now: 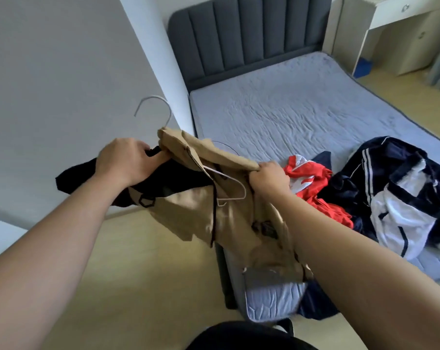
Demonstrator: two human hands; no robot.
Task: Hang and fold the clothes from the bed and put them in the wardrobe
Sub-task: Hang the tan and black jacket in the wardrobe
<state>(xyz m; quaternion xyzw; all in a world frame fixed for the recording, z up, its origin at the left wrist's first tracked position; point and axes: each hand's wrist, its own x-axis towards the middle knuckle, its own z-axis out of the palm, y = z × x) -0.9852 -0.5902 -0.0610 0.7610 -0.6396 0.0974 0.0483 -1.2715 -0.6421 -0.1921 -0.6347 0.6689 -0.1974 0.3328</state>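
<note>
Here, left hand (pixel 124 160) gripping tan coat (pixel 193 210) on hanger (pixel 152 97), right hand (pixel 269 176) clutching its fabric.

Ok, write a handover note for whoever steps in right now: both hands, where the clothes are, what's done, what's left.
Left hand: fingers grip the collar end of the tan cloth coat below the hook of the white wire hanger; black cloth hangs beneath it.
Right hand: grips the coat's other shoulder.
On the blue-grey quilted bed: a crumpled red and white garment and a navy and white striped jacket.
Done: hanger partly inside the coat.
Left: seat the coat, hang it, then deal with the black cloth and both garments on the bed.
</note>
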